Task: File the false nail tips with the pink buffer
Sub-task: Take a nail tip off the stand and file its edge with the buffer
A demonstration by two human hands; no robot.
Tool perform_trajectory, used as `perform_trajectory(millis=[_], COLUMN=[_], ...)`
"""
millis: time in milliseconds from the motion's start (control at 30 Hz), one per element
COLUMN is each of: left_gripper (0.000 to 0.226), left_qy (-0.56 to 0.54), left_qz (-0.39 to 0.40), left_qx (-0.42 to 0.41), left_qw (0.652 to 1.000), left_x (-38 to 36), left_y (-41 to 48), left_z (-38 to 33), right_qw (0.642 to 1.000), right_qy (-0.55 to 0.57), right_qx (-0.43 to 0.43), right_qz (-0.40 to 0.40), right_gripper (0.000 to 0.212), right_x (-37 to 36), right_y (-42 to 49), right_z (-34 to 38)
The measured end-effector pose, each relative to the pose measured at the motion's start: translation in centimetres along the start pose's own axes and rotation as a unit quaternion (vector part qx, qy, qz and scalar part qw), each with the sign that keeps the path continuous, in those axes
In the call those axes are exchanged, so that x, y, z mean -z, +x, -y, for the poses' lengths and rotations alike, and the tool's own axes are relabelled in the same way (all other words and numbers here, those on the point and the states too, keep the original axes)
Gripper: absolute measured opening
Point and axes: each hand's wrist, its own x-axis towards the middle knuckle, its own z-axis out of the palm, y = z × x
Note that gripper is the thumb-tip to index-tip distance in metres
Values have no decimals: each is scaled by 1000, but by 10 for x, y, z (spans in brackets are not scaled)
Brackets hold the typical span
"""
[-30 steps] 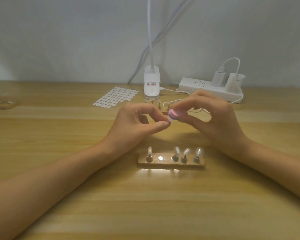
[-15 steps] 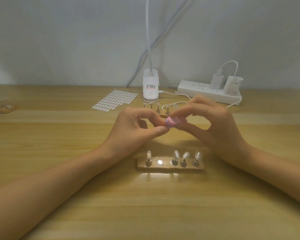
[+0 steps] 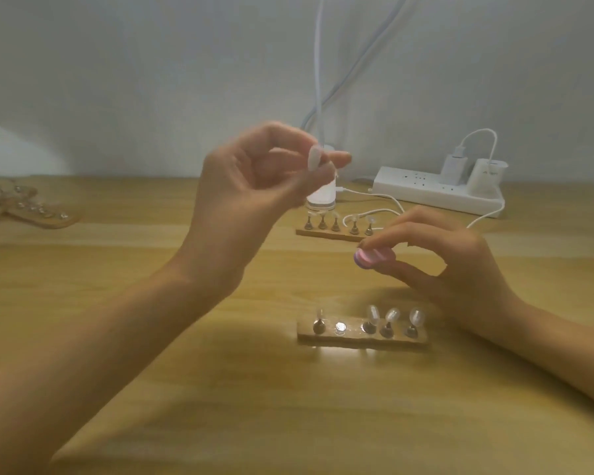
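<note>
Nail tip [image 3: 314, 162] pinched in the left grip [image 3: 251, 193], held high seemingly for a check; right grip [image 3: 460, 269] clasps the pink buffer [image 3: 372, 258] at its five o'clock, near the stand [image 3: 362, 337].

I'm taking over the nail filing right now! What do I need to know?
Left grip: pinches one false nail tip, held up in the air.
Right grip: pinches the pink buffer, lower, apart from that tip.
Near wooden holder: four tips on stands, one stand bare.
Done: cannot tell which tips are filed.
Left: probably check the held tip, reseat it on the bare stand, file the others.
</note>
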Motion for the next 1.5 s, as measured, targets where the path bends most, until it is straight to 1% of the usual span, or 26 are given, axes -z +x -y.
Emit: perform_trajectory(millis=[67,167,233,333,500,633,800,900,1000,1133,1200,1267,1333,1400,1500], left_gripper=[14,10,10,10,18,25,24,15,21,15,15,17,13,13,15], left_qy=[19,119,195,225,251,237,230,234,228,217,236,254,255,256,259], left_qz=[54,135,160,182,177,176,168,164,161,183,201,203,195,187,188], left_qx=[-16,-9,-17,25,76,112,124,123,131,148,141,128,115,109,98], left_qw=[998,984,967,957,949,949,951,950,951,947,940,937,940,942,942], left_x=[-2,-7,-11,-12,-9,-9,-10,-11,-11,-10,-11,-16,-22,-26,-26], left_y=[-5,-30,-50,-65,-67,-66,-66,-65,-63,-56,-52,-50,-51,-53,-55], left_z=[-11,-10,0,13,25,29,30,31,32,30,28,27,27,28,30], right_qw=[1000,999,998,999,999,998,999,998,998,998,996,991,979,963,954], right_qy=[18,47,48,36,30,34,30,33,33,36,45,70,120,167,187], right_qx=[-12,-27,-34,-31,-36,-38,-36,-37,-39,-46,-70,-111,-164,-208,-231], right_qz=[-1,-7,6,20,21,25,25,26,29,26,20,2,-18,-36,-41], right_gripper=[17,13,14,15,14,13,13,13,13,14,14,13,14,16,16], right_x=[1,3,3,3,2,2,2,2,2,2,1,0,0,0,0], right_y=[1,3,3,3,3,2,3,4,3,3,4,6,8,9,9], right_z=[1,4,4,2,0,1,2,2,2,-1,-4,-6,-8,-10,-10])
